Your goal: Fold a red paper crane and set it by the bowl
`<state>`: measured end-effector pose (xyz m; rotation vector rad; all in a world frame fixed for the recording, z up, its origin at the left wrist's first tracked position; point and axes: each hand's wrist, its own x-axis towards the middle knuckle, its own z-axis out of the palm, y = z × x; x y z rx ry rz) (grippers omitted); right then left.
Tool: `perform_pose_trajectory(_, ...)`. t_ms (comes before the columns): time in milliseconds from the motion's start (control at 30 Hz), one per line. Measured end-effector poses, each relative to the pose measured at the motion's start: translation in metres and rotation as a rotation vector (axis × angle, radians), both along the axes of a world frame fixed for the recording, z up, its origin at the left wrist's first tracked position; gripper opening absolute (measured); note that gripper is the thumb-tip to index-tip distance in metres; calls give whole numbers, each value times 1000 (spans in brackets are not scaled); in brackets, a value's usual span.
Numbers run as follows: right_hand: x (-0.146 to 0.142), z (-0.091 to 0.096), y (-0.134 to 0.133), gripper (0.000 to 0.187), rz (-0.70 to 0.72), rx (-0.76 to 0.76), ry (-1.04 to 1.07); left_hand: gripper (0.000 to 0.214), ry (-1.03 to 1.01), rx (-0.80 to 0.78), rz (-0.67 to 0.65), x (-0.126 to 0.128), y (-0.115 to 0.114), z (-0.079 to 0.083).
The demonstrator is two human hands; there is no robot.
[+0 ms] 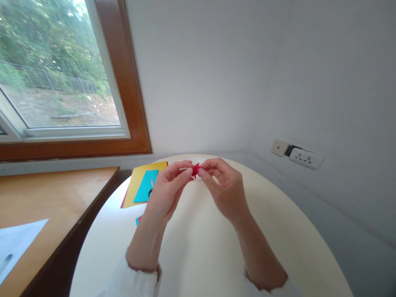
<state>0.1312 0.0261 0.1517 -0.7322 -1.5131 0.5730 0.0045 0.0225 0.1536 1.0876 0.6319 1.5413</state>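
A small piece of folded red paper [196,169] is pinched between my two hands above the far part of the round table. My left hand [168,185] grips its left side with thumb and fingertips. On the other side, my right hand [224,187] has its thumb and forefinger closed on the paper. The fingertips cover much of it, so its full shape is hard to make out. Behind the hands, something whitish on the table is mostly hidden.
Yellow sheets [139,175] lie at the table's back left, a blue sheet [145,187] and partly hidden scissors [150,192] on top. A wooden desk [77,185] with white paper [21,243] stands left. Walls rise behind and right; a socket [306,158] is on the right one.
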Motion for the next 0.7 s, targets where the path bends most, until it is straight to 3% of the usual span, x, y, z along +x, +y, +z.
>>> perform_pose_trajectory(333,0,-1,0,3,-56,62,-72,9,385,227,394,2,-3,-1)
perform_pose_trajectory(467,0,-2,1,5,-103,127,-92,2,486,323,445,3,-2,-4)
perform_pose_trajectory(700,0,-1,1,8,-193,220,-179,3,555,350,495,4,-3,-4)
